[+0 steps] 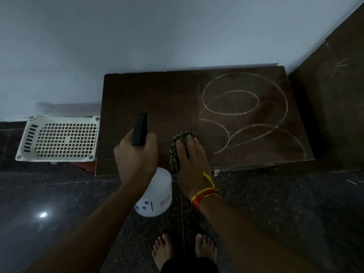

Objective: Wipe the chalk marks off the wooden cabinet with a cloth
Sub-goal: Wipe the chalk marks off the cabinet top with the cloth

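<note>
The left hand (136,154) is clenched around a white spray bottle (155,194), nozzle pointing far. Just to its right, the right hand (192,160) lies flat, fingers spread, pressing the striped cloth (178,146) onto the wooden cabinet (137,91). The chalk marks (246,113) loop right of and beyond the cloth — nearest that hand — so the wipe must run rightward.

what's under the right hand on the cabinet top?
The right hand lies flat on a crumpled dark striped cloth, pressing it to the wooden cabinet top. The cloth covers the wood beneath, so any chalk there is hidden; chalk marks show further right.
</note>
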Available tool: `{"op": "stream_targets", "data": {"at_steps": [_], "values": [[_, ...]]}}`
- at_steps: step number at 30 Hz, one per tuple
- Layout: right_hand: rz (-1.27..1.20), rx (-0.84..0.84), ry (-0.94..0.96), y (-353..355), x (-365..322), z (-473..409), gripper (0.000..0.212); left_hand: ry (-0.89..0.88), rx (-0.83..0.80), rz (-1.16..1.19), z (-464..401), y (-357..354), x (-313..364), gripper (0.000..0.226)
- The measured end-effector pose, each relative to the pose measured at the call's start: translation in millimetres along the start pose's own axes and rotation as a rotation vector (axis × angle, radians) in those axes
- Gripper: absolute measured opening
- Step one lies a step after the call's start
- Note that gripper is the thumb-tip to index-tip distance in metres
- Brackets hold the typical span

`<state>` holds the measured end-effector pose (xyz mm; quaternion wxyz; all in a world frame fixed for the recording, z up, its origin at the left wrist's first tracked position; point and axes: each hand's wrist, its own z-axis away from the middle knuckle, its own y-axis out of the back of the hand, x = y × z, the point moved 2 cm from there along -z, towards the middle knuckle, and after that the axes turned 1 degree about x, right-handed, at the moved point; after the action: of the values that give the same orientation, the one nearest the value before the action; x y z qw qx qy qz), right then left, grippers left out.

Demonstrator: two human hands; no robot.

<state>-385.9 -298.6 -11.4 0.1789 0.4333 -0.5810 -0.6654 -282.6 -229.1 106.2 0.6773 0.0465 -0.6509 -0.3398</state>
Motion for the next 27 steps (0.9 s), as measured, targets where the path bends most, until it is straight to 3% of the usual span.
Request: {"op": "stream_targets", "data": {"at_steps": [3, 7, 13, 20, 27], "values": [[0.018, 0.002, -0.032, 8, 22, 4, 0.059, -0.011, -0.023, -0.002, 1, -2, 2, 0.017], [0.074, 0.018, -0.094, 10, 35, 6, 0.079, -0.030, -0.012, -0.007, 1, -6, 1, 0.023], [0.056, 0.036, -0.079, 9, 36, -8, 0.064, -0.076, -0.046, -0.002, 4, -13, -1, 0.019], [0.056, -0.009, -0.098, 17, 37, 21, 0.077, -0.038, -0.054, 0.006, 9, -16, 0, 0.020], [0.039, -0.014, -0.121, 15, 44, -17, 0.064, -0.049, -0.073, 0.021, 8, -23, -1, 0.019]]}}
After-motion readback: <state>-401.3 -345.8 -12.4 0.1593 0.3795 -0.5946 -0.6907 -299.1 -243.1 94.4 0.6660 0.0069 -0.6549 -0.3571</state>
